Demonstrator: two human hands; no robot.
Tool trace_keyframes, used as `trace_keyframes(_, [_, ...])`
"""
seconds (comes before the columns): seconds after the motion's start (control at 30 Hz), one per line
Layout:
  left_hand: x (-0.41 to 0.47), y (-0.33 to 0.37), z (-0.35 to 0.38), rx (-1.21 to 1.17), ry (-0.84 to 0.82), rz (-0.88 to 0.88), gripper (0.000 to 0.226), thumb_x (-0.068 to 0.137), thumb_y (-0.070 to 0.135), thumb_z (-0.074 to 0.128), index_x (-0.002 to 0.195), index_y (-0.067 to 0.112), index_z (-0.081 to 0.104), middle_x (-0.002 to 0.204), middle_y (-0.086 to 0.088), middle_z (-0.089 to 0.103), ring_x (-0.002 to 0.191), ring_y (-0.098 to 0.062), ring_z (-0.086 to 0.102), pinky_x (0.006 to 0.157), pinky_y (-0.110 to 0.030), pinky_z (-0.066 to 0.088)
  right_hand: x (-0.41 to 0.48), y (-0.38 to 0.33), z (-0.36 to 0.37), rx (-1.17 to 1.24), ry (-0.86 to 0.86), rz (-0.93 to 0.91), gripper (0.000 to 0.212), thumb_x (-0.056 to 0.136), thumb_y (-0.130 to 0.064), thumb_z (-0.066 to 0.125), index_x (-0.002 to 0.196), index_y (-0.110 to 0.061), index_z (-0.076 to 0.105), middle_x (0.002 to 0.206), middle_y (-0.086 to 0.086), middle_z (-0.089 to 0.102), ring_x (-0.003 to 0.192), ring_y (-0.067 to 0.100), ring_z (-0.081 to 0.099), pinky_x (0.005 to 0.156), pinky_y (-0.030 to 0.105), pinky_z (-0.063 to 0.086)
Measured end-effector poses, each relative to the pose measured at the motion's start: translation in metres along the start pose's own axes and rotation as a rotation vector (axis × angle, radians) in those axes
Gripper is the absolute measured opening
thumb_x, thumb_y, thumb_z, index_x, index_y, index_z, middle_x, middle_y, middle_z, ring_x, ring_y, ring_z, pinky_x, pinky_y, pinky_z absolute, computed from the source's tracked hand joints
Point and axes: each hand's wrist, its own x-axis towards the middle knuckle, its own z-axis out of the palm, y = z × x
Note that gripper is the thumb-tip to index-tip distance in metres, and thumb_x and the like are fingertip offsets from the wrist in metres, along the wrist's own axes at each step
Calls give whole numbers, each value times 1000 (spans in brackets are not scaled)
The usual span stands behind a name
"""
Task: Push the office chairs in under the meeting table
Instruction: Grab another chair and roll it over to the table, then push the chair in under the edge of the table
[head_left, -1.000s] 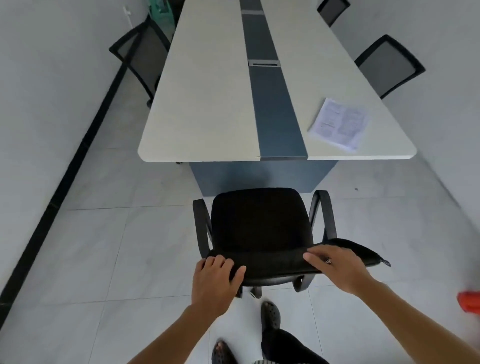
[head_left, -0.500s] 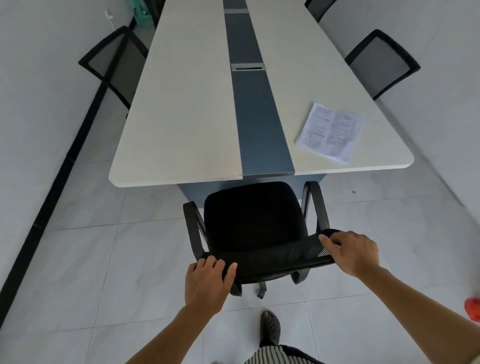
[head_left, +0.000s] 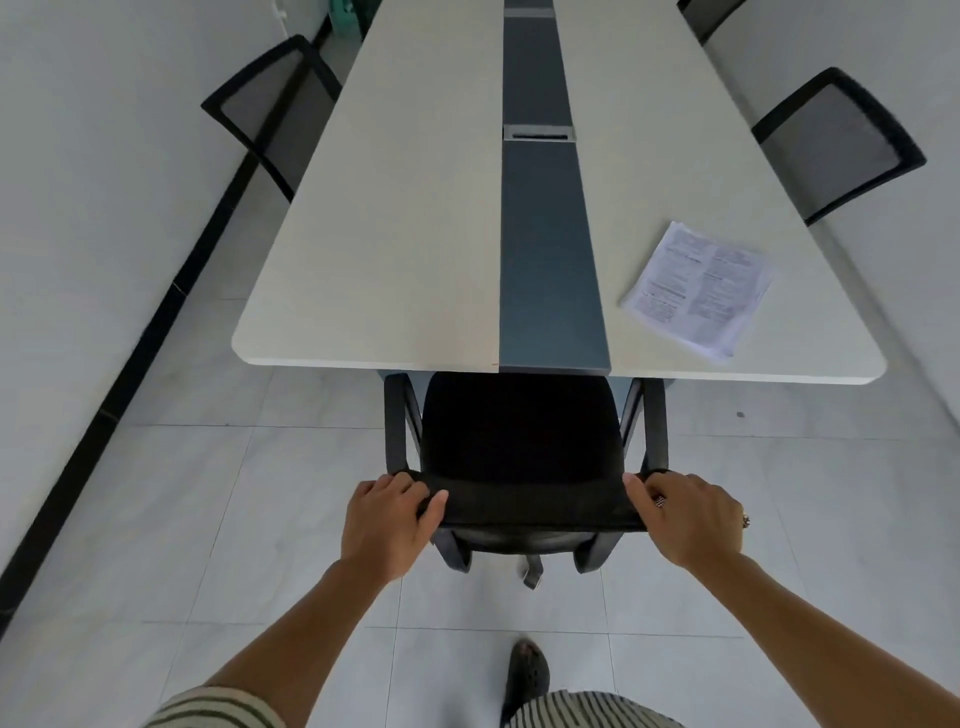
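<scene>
Fingers (head_left: 402, 486) of your left hand (head_left: 387, 525): curled over the top edge of the backrest (head_left: 535, 506) at its left corner, thumb pressed along the near face, holding it. Fingers (head_left: 647, 491) of your right hand (head_left: 688, 517): folded over the same edge at the right corner, holding it; a ring shows on one finger, and a second at the hand's outer side.

Chair (head_left: 522, 447): black, seen from above and behind, square to the short end of the table (head_left: 395, 249). Seat front reaches the table edge; whether it passes beneath cannot be told from this angle. Both armrests stand just outside the seat, their front ends meeting the table edge. Part of the chair base shows below the backrest.

Table: long, pale top with rounded near corners, dark blue strip (head_left: 550, 270) down the centre, a grey cable hatch (head_left: 538, 133) set in the strip further along.

Papers (head_left: 698, 288): printed sheets, lying flat on the right half of the top, near the corner, turned at an angle to the edge.

Left chair (head_left: 272, 111): mesh back, beside the left long edge, backrest clear of the top.

Right chair (head_left: 836, 143): mesh back, beside the right long edge. A further chair back (head_left: 709, 18) shows beyond it, cut by the frame.

Floor (head_left: 156, 519): pale tile. Your shoe (head_left: 527, 673) stands on it behind the chair, striped clothing at the bottom edge.
</scene>
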Motion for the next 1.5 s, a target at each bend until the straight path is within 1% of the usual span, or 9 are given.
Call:
trace_keyframes(0.23, [-13, 2, -1, -89, -80, -45, 63, 87, 57, 12, 91, 23, 65, 88, 4, 67, 81, -14, 57, 82, -27, 45, 5, 4, 5, -65, -50, -8, 45, 94, -52, 35, 81, -24, 68, 66, -5, 60, 58, 14, 52, 49, 19, 28])
trace_keyframes(0.37, [-29, -24, -16, -269, -85, -127, 40, 94, 46, 35, 108, 18, 60, 107, 1, 61, 97, -14, 54, 90, -26, 43, 6, -24, 5, 153, -194, -40, 28, 93, -39, 47, 88, -22, 68, 71, -6, 66, 65, 13, 60, 59, 25, 47])
trace_keyframes(0.5, [-70, -79, -48, -498, -91, -269, 28, 92, 40, 49, 110, 23, 60, 105, 15, 60, 95, -4, 58, 88, -22, 46, -14, -119, -4, 490, -268, -212, 13, 91, -35, 56, 95, -27, 66, 82, -12, 70, 77, 3, 65, 72, 20, 51])
trace_keyframes(0.57, [-102, -118, -67, -664, -88, -367, 18, 89, 37, 56, 100, 26, 64, 90, 14, 67, 81, -1, 62, 77, -21, 52, -32, -179, -6, 638, -290, -262, 12, 90, -32, 59, 97, -26, 68, 84, -11, 71, 80, 3, 66, 76, 20, 52])
trace_keyframes(0.7, [-185, -210, -97, -856, -17, -589, 6, 87, 26, 62, 87, 27, 67, 77, 5, 72, 76, 0, 64, 65, -9, 47, -71, -288, 5, 846, -439, -239, 8, 90, -24, 60, 90, -25, 69, 78, -7, 73, 74, 8, 69, 73, 20, 53])
trace_keyframes(0.83, [-270, -301, -120, -1049, 112, -921, 11, 87, 10, 62, 84, 17, 70, 75, -7, 74, 77, -25, 68, 67, -29, 49, -104, -369, 26, 907, -546, -225, 12, 89, -20, 62, 83, -29, 67, 78, -2, 74, 76, 13, 70, 71, 29, 55])
trace_keyframes(0.97, [-324, -367, -140, -1093, 228, -1115, 12, 89, 7, 58, 87, 9, 69, 76, -10, 75, 79, -30, 69, 68, -37, 50, -116, -427, 30, 975, -609, -177, 9, 88, -16, 62, 87, -19, 71, 77, -3, 76, 73, 12, 71, 68, 29, 51])
trace_keyframes(1.17, [-312, -429, -150, -1151, 292, -1146, 13, 89, 8, 57, 88, 10, 69, 77, -9, 75, 79, -29, 71, 69, -39, 53, -90, -496, 30, 1019, -621, -126, 11, 88, -9, 62, 88, -13, 72, 81, 4, 77, 74, 21, 73, 74, 42, 54])
trace_keyframes(1.5, [-164, -574, -199, -1121, 351, -1041, 12, 88, 8, 59, 90, 12, 69, 80, -8, 76, 75, -22, 71, 69, -36, 52, 40, -656, 30, 1074, -566, -139, 12, 88, -8, 61, 90, -13, 72, 81, 0, 77, 74, 15, 73, 72, 34, 53])
